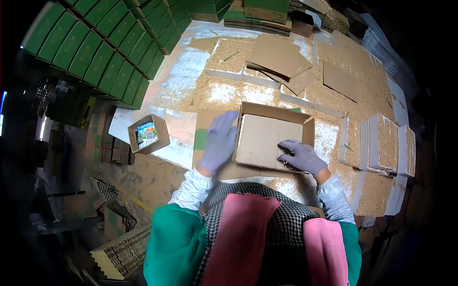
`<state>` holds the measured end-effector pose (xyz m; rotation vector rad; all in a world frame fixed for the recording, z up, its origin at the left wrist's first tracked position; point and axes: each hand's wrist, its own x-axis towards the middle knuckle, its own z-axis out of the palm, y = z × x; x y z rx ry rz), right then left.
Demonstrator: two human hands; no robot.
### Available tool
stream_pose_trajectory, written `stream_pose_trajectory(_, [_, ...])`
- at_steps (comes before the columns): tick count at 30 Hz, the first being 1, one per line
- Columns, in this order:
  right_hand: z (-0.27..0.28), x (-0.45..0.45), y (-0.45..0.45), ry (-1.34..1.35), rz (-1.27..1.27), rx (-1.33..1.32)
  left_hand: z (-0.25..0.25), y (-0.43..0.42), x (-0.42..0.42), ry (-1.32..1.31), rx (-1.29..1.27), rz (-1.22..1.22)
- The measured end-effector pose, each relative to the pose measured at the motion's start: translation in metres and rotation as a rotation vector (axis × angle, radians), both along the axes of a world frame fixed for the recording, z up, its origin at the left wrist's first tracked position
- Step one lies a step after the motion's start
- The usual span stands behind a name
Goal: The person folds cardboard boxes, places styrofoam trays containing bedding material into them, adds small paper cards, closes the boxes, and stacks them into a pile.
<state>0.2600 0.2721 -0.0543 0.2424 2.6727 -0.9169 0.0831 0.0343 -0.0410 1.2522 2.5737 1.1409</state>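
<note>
An open cardboard box [279, 111] lies on the worktable in front of me, with a pale flat cardboard sheet [266, 138] covering its inside. Along the box's left wall rests my left hand [219, 142] in a grey-purple glove, its fingers stretched out and holding nothing. My right hand [304, 157], gloved the same way, reaches over the near right corner. Its fingers are apart and bear on the right part of the sheet. Under the box and my left hand, a brown board with a green patch [200, 139] sticks out. What lies beneath the sheet is hidden.
Green boxes [93, 52] are stacked at the far left. A small carton [161, 136] with a colourful printed label inside stands on the table's left edge. Loose cardboard sheets [276, 55] lie behind the box. Grain-filled white trays [384, 143] are stacked on the right.
</note>
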Motion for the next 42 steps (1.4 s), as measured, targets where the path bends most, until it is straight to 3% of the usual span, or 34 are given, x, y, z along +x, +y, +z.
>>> stream_pose_trajectory(1, [0.002, 0.014, 0.007, 0.261, -0.219, -0.144, -0.002, -0.010, -0.009, 0.012, 0.000, 0.022])
stream_pose_trajectory(3, [0.016, 0.037, 0.024, 0.484, -0.667, -0.140, -0.038, -0.029, -0.024, -0.908, 0.065, 0.042])
stream_pose_trajectory(4, [0.006, 0.048, 0.044, 0.428, -0.628, -0.119, -0.089, -0.026, -0.034, -0.922, -0.093, -0.056])
stream_pose_trajectory(5, [-0.008, 0.051, 0.055, 0.371, -0.591, -0.099, -0.095, -0.015, -0.027, -0.868, -0.325, -0.037])
stream_pose_trajectory(6, [-0.027, 0.042, 0.043, 0.307, -0.490, -0.249, -0.101, -0.002, -0.012, -0.945, -0.204, -0.068])
stream_pose_trajectory(7, [-0.043, 0.029, 0.026, 0.240, -0.394, -0.397, -0.064, 0.015, 0.014, -0.859, -0.105, 0.037])
stream_pose_trajectory(8, [-0.046, 0.017, 0.012, 0.132, -0.120, -0.021, -0.126, 0.034, 0.026, -0.677, -0.206, 0.231])
stream_pose_trajectory(9, [-0.052, 0.009, 0.010, 0.085, -0.086, 0.098, -0.126, 0.031, 0.022, -0.679, -0.193, 0.250])
stream_pose_trajectory(11, [-0.061, 0.017, 0.016, 0.446, -0.333, 0.106, -0.118, 0.022, 0.006, -0.821, -0.071, 0.012])
stream_pose_trajectory(12, [-0.080, 0.026, 0.021, 0.479, -0.561, 0.173, -0.109, 0.017, 0.004, -0.786, -0.100, 0.008])
stream_pose_trajectory(13, [-0.129, 0.038, 0.039, 0.287, -0.673, 0.160, -0.113, 0.013, 0.002, -0.779, -0.071, 0.034])
stream_pose_trajectory(14, [-0.191, 0.051, 0.058, 0.003, -0.657, 0.058, -0.124, 0.011, 0.000, -0.742, -0.050, 0.016])
stream_pose_trajectory(15, [-0.135, 0.032, 0.020, 0.222, -0.657, -0.538, -0.135, 0.009, -0.005, -0.705, -0.031, -0.002])
stream_pose_trajectory(17, [-0.076, 0.023, -0.009, 0.198, -0.780, -0.900, -0.136, 0.001, -0.018, -0.835, 0.004, -0.100])
stream_pose_trajectory(19, [-0.060, 0.015, -0.027, 0.231, -0.801, -0.956, -0.108, -0.010, -0.015, -0.809, -0.060, -0.084])
stream_pose_trajectory(21, [-0.065, 0.016, -0.028, 0.248, -0.835, -1.004, -0.085, -0.047, -0.029, -0.428, -0.218, 0.132])
stream_pose_trajectory(22, [-0.081, 0.021, -0.027, 0.253, -0.920, -1.088, -0.085, -0.082, -0.046, 0.173, -0.220, 0.406])
stream_pose_trajectory(23, [-0.096, 0.027, -0.025, 0.260, -1.006, -1.172, -0.065, -0.123, -0.067, 0.194, -0.091, 0.693])
stream_pose_trajectory(24, [-0.107, 0.031, -0.025, 0.217, -1.078, -1.382, -0.064, -0.165, -0.092, 0.007, -0.247, 0.885])
stream_pose_trajectory(25, [-0.110, 0.032, -0.025, 0.214, -1.073, -1.381, -0.082, -0.191, -0.097, 0.035, -0.313, 0.994])
stream_pose_trajectory(26, [-0.113, 0.032, -0.027, 0.181, -1.080, -1.555, -0.120, -0.215, -0.106, 0.289, -0.380, 0.948])
stream_pose_trajectory(27, [-0.113, 0.026, -0.030, 0.145, -1.082, -1.728, -0.122, -0.213, -0.109, 0.290, -0.380, 0.947])
stream_pose_trajectory(29, [-0.107, 0.011, -0.035, 0.161, -1.109, -1.770, -0.129, -0.196, -0.109, 0.104, -0.493, 0.748])
stream_pose_trajectory(31, [-0.093, -0.008, -0.033, 0.216, -1.141, -1.753, -0.140, -0.184, -0.086, 0.394, -0.460, 0.482])
stream_pose_trajectory(33, [-0.070, -0.036, -0.036, 0.244, -1.145, -1.717, -0.136, -0.152, -0.064, 0.011, -0.514, 0.390])
stream_pose_trajectory(35, [-0.060, -0.077, -0.042, 0.299, -1.036, -1.471, -0.118, -0.129, -0.030, 0.086, -0.365, 0.395])
stream_pose_trajectory(38, [-0.017, -0.165, -0.083, 0.350, -0.873, -1.063, -0.119, -0.107, -0.002, 0.020, -0.353, 0.326])
stream_pose_trajectory(40, [-0.009, -0.224, -0.107, 0.190, -0.767, -1.215, -0.126, -0.100, 0.012, -0.149, -0.325, 0.251])
stream_pose_trajectory(42, [-0.019, -0.283, -0.139, 0.058, -0.592, -1.306, -0.132, -0.101, 0.016, -0.113, -0.295, 0.244])
